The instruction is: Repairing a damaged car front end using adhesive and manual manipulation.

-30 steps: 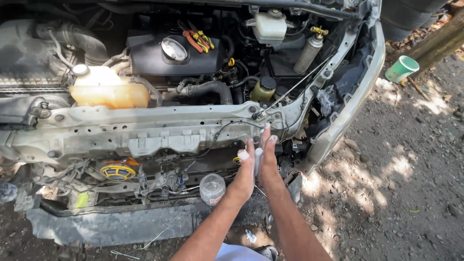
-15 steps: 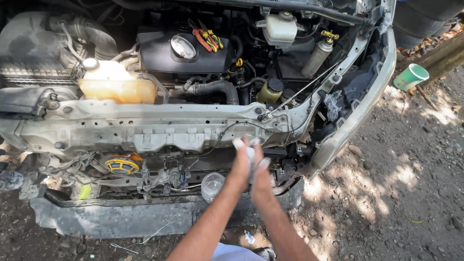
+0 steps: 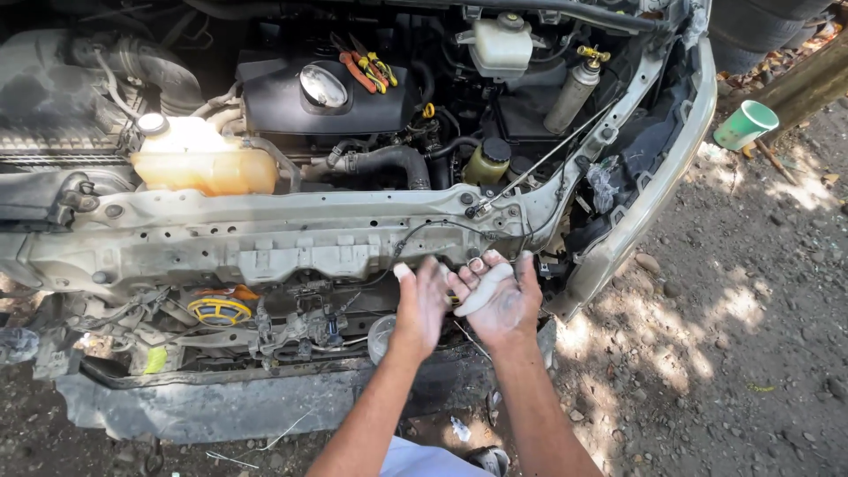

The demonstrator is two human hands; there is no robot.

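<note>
Here, both hands meet in front of the car's stripped nose. The right hand [image 3: 503, 300] has its grip clamped on a small white tube-like piece [image 3: 481, 290], which lies slantwise across the palm with the fingers curled round it; what exactly the piece is cannot be told. The left hand [image 3: 422, 300] sits just beside that grip, its fingers loosely bent and pressed against the right hand's knuckles; whether they close on anything cannot be told.

Directly above the grip runs the pale metal crossmember [image 3: 265, 234], and a thin prop rod [image 3: 548, 157] slants up and away from a spot just over the fingertips. Well off to the far side from the grip, past the left hand, sits a yellow ring-shaped part [image 3: 218, 309]. Farther up, beyond the crossmember, stands a translucent reservoir with amber fluid [image 3: 201, 162]. Away past the right hand, on the dirt ground, lies a green cup [image 3: 746, 124].
</note>
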